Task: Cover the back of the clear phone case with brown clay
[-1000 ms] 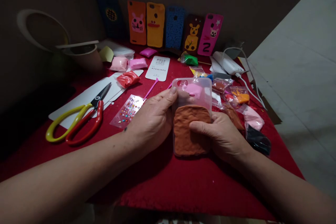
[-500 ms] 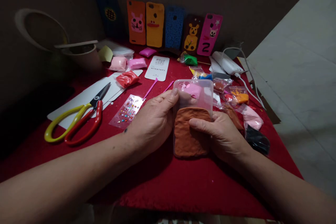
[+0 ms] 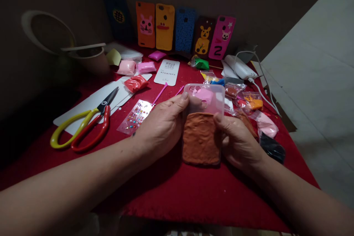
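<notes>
A clear plastic phone case (image 3: 214,97) stands tilted above the red cloth (image 3: 179,195), held between both hands. Flattened brown clay (image 3: 201,139) covers its lower half; pink shows through the bare upper part. My left hand (image 3: 163,125) grips the case's left edge, thumb up near the top corner. My right hand (image 3: 238,142) grips the right edge, thumb resting along the side of the clay.
Red and yellow scissors (image 3: 83,127) lie at left on white card beside a rhinestone sticker sheet (image 3: 134,116). Several decorated phone cases (image 3: 184,31) lean on the back wall. Clay packets (image 3: 250,101) crowd the right side; a white charger with cable (image 3: 240,67) sits behind them. The cloth ends at right (image 3: 293,140).
My right thumb has slid off the clay's face to the case's right edge. The case has shifted very slightly; the left hand holds as before.
</notes>
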### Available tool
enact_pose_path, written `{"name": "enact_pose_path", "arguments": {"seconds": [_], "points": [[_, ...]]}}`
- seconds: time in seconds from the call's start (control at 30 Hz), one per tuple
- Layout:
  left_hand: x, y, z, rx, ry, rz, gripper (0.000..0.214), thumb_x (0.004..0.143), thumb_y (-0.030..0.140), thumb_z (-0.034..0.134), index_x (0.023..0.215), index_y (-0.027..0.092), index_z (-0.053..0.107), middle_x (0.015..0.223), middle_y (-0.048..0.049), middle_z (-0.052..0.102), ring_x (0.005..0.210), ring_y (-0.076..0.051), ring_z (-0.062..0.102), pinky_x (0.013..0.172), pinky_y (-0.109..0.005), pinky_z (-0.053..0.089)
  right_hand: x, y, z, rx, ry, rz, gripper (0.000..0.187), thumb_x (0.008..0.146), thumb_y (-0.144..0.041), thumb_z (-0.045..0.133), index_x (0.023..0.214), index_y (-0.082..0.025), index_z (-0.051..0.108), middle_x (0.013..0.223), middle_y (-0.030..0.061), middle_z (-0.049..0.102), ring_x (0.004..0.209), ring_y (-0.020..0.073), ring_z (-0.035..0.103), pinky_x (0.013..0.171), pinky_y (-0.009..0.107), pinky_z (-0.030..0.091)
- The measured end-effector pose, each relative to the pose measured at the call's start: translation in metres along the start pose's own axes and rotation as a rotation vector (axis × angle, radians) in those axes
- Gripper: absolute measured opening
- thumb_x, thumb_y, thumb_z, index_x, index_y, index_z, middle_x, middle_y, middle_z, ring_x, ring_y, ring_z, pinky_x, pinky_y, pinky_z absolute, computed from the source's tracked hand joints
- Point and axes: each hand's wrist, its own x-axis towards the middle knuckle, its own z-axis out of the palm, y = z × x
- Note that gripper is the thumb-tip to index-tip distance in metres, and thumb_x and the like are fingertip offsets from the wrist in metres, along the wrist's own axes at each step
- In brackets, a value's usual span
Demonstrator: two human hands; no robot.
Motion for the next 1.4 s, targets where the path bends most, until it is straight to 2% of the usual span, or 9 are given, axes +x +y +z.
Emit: {"name": "enact_pose_path", "arguments": {"seconds": [0.2, 0.3, 0.4, 0.67, 0.8, 0.9, 1.17, 1.3, 1.4], "points": [[-0.003, 0.006, -0.004, 0.139, 0.001, -0.135, 0.032, 0.088, 0.045, 0.06, 0.094, 0.015, 0.07, 0.092, -0.009, 0.071, 0.083, -0.021, 0.067, 0.079, -0.033, 0.051, 0.002, 0.0, 0.003, 0.038, 0.038, -0.05, 0.012, 0.078, -0.029, 0.073, 0.086, -0.02, 0.075, 0.083, 0.0046, 0.076, 0.074, 0.0191, 0.07, 0.079, 0.036, 0.055], [-0.006, 0.008, -0.005, 0.283, 0.017, -0.181, 0.019, 0.078, 0.032, 0.074, 0.086, 0.015, 0.069, 0.084, -0.0049, 0.071, 0.074, -0.016, 0.065, 0.072, -0.028, 0.049, 0.003, 0.0, 0.003, 0.057, 0.07, -0.057, 0.008, 0.078, -0.028, 0.073, 0.08, -0.021, 0.074, 0.08, 0.0033, 0.076, 0.071, 0.0173, 0.069, 0.075, 0.034, 0.055], [-0.007, 0.009, -0.003, 0.394, 0.072, -0.216, 0.012, 0.07, 0.018, 0.077, 0.076, 0.015, 0.067, 0.076, -0.0022, 0.07, 0.067, -0.013, 0.063, 0.067, -0.025, 0.047, 0.003, 0.0, 0.002, 0.076, 0.054, -0.057, 0.007, 0.078, -0.028, 0.073, 0.078, -0.02, 0.073, 0.077, 0.003, 0.075, 0.068, 0.016, 0.068, 0.071, 0.031, 0.054], [-0.008, 0.009, -0.001, 0.438, 0.155, -0.171, 0.019, 0.068, 0.017, 0.077, 0.061, 0.015, 0.06, 0.064, 0.0031, 0.065, 0.056, -0.008, 0.056, 0.06, -0.022, 0.044, 0.002, 0.002, 0.004, 0.07, 0.056, -0.043, 0.011, 0.075, -0.029, 0.075, 0.082, -0.021, 0.074, 0.08, 0.0036, 0.075, 0.08, 0.0216, 0.07, 0.077, 0.037, 0.055], [-0.007, 0.01, -0.005, 0.402, 0.061, -0.229, 0.012, 0.072, 0.023, 0.076, 0.078, 0.016, 0.068, 0.079, -0.0013, 0.071, 0.069, -0.013, 0.064, 0.068, -0.024, 0.048, 0.003, 0.001, 0.004, 0.056, 0.085, -0.062, 0.014, 0.075, -0.031, 0.075, 0.084, -0.021, 0.074, 0.082, 0.0043, 0.076, 0.079, 0.0211, 0.07, 0.078, 0.037, 0.055], [-0.005, 0.011, -0.004, 0.442, 0.003, -0.294, 0.025, 0.068, 0.019, 0.079, 0.091, 0.015, 0.07, 0.088, -0.0055, 0.073, 0.076, -0.017, 0.067, 0.071, -0.027, 0.05, 0.004, 0.001, 0.003, 0.058, 0.082, -0.056, 0.017, 0.076, -0.034, 0.075, 0.087, -0.021, 0.075, 0.084, 0.0052, 0.076, 0.078, 0.0214, 0.07, 0.076, 0.037, 0.056], [-0.006, 0.01, -0.001, 0.444, 0.179, -0.246, 0.025, 0.061, 0.016, 0.081, 0.079, 0.013, 0.064, 0.079, -0.0046, 0.07, 0.068, -0.019, 0.066, 0.068, -0.034, 0.053, 0.002, -0.002, -0.005, -0.027, -0.019, -0.045, 0.023, 0.071, -0.03, 0.079, 0.092, -0.02, 0.076, 0.09, 0.0062, 0.077, 0.081, 0.0219, 0.071, 0.078, 0.037, 0.055], [-0.005, 0.01, -0.006, 0.363, 0.095, -0.245, 0.026, 0.065, 0.018, 0.079, 0.088, 0.014, 0.067, 0.086, -0.0052, 0.071, 0.072, -0.018, 0.067, 0.074, -0.035, 0.053, 0.003, -0.001, -0.01, -0.089, -0.011, -0.035, 0.03, 0.066, -0.022, 0.081, 0.095, -0.02, 0.075, 0.093, 0.0052, 0.076, 0.08, 0.0203, 0.07, 0.077, 0.036, 0.055], [-0.004, 0.01, -0.008, 0.352, 0.02, -0.28, 0.029, 0.068, 0.019, 0.078, 0.095, 0.015, 0.068, 0.092, -0.006, 0.072, 0.076, -0.019, 0.068, 0.076, -0.034, 0.053, 0.004, 0.002, -0.01, -0.091, -0.015, -0.022, 0.023, 0.07, -0.022, 0.079, 0.092, -0.019, 0.075, 0.092, 0.0056, 0.076, 0.075, 0.0188, 0.07, 0.074, 0.034, 0.054]]}}
